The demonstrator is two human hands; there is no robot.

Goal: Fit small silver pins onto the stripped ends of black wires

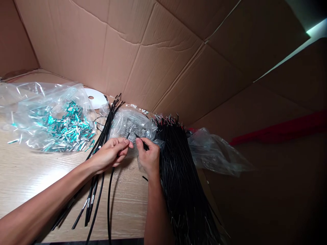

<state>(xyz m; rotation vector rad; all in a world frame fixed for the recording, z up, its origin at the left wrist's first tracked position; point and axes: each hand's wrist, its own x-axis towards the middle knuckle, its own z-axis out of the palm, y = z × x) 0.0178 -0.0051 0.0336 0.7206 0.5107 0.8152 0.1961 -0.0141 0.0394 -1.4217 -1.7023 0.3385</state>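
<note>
My left hand (pixel 112 153) pinches a black cable (pixel 109 197) close to its upper end, and the rest of the cable hangs down toward the table's front edge. Just to its right, my right hand (pixel 149 153) is closed around a slim black pointed tool (pixel 145 146); it resembles tweezers, though the fingers hide most of it. The tool's tip points toward the cable end, and I cannot tell whether they touch. Behind both hands lies a clear plastic bag (pixel 119 119) with many small silvery metal pieces (pixel 134 127).
Several black cables (pixel 95 183) lie left of my hands, some with silvery wrapping. A thick bundle of black cables (pixel 178 170) lies right. Another plastic bag (pixel 22 112) holds teal and silver strips (pixel 68 126). A white disc (pixel 95 98) rests against cardboard walls (pixel 122 44).
</note>
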